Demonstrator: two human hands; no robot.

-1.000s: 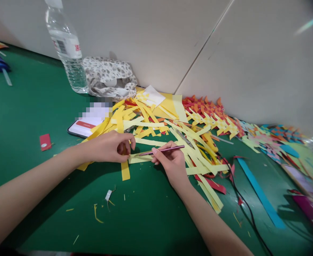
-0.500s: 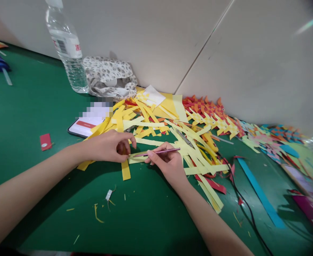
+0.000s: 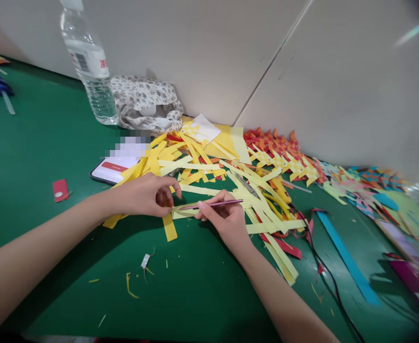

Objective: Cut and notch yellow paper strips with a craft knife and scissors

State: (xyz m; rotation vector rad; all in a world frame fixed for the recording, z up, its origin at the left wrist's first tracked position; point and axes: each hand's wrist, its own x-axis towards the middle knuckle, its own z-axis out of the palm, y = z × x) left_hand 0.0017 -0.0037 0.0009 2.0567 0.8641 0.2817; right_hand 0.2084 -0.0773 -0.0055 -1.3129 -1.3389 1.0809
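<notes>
My left hand [image 3: 147, 195] is closed, thumb and fingertips pinching a woven piece of yellow paper strips; the fingers hide part of the hold. A darker yellow strip [image 3: 169, 227] hangs down below these fingertips. Pale yellow strips [image 3: 185, 214] run from the pinch toward the other hand. My right hand [image 3: 225, 216] grips slim pink metal tweezers [image 3: 227, 203] like a pen. Their narrow tip points left and lies at the pale strips, close beside the left fingertips.
Loose yellow strips [image 3: 262, 202] pile up behind my hands. A phone [image 3: 112, 171], a water bottle [image 3: 97, 78] and a patterned cloth pouch [image 3: 147, 97] stand at the back left. Woven paper fish [image 3: 273, 143], a blue strip [image 3: 348, 259] and a black cable [image 3: 332, 276] lie right.
The lower end of the darker yellow strip has swung slightly right. The tweezers have shifted very slightly right; both hands stay almost in place.
</notes>
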